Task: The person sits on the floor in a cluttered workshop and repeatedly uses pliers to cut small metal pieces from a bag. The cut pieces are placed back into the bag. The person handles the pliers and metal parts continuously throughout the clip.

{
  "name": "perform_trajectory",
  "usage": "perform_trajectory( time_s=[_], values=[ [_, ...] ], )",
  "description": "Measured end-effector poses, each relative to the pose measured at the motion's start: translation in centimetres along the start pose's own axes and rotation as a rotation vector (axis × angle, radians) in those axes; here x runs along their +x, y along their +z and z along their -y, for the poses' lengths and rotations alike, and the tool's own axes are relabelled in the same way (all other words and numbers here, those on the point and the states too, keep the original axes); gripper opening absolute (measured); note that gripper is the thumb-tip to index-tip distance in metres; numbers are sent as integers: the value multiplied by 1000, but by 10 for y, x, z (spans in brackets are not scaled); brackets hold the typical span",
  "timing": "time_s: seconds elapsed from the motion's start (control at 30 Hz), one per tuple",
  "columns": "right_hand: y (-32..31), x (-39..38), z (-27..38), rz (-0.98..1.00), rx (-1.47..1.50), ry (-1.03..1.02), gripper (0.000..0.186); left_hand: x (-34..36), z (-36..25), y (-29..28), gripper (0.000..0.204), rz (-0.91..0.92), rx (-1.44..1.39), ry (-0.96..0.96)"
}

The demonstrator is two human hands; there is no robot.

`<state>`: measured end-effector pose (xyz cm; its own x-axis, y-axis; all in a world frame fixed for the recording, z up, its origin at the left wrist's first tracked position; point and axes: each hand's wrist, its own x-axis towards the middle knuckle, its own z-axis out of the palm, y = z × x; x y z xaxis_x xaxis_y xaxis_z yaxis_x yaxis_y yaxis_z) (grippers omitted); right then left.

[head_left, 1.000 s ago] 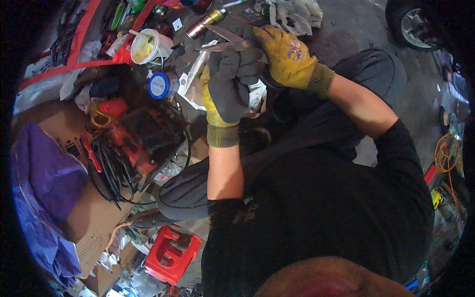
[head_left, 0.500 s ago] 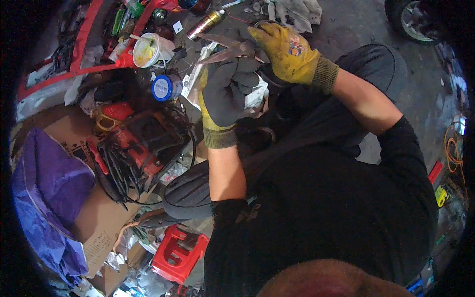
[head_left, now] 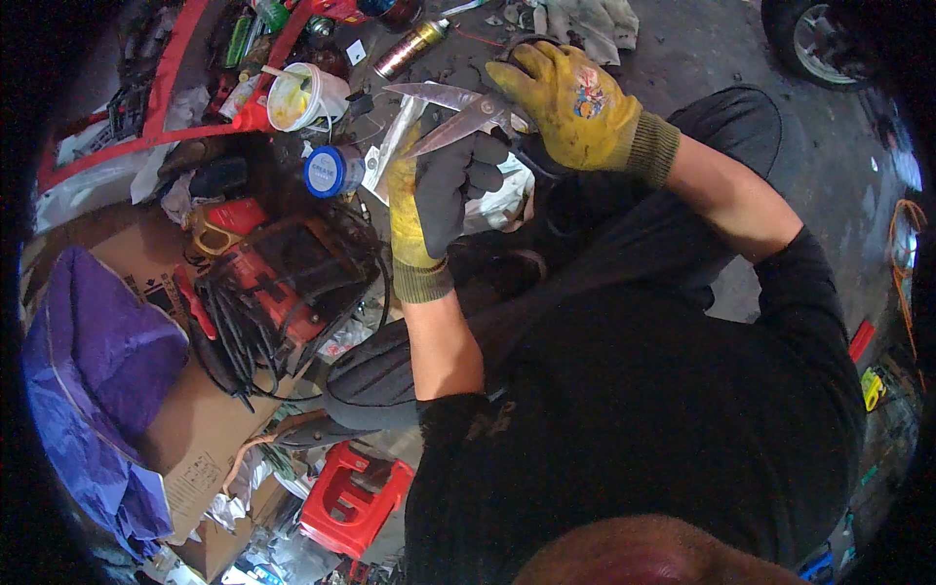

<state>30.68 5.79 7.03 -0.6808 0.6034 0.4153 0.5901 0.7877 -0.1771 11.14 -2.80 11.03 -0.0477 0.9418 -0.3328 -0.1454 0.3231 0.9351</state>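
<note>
Large metal shears [head_left: 468,112] are gripped by my right hand [head_left: 577,105], which wears a yellow work glove and is closed around their handles, mostly hidden under it. The two blades are spread and point left. My left hand [head_left: 429,200] has a matching glove with its grey palm turned up, just below the lower blade. Its thumb stands apart and the other fingers are loosely bent; I see nothing held in it. Whether it touches the blade I cannot tell. Crumpled white material [head_left: 502,200] lies beside the left fingers.
Beyond my left hand are a grease tub with a blue lid [head_left: 331,172], a white bucket [head_left: 307,97] and a spray can [head_left: 411,49]. A red power tool [head_left: 273,292] with black cable rests on cardboard at left. A wheel [head_left: 829,44] stands far right.
The shears' blades have turned and spread a little wider, with the lower blade swung downward. My left hand has shifted slightly left; my right hand stays nearly in place.
</note>
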Motion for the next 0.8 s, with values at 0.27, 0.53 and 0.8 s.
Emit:
perform_trajectory(
  time_s=[0.27,0.53,0.8],
  values=[
    [-2,-2,-1,-5,68,-32,52,-9,-3,-12,31,50,116,9],
    [-1,0,-5,84,102,-48,44,-11,0,-12,28,57,87,-49],
    [4,-3,-9,163,188,-42,48,-14,-10,-6,23,48,149,-48]
  ],
)
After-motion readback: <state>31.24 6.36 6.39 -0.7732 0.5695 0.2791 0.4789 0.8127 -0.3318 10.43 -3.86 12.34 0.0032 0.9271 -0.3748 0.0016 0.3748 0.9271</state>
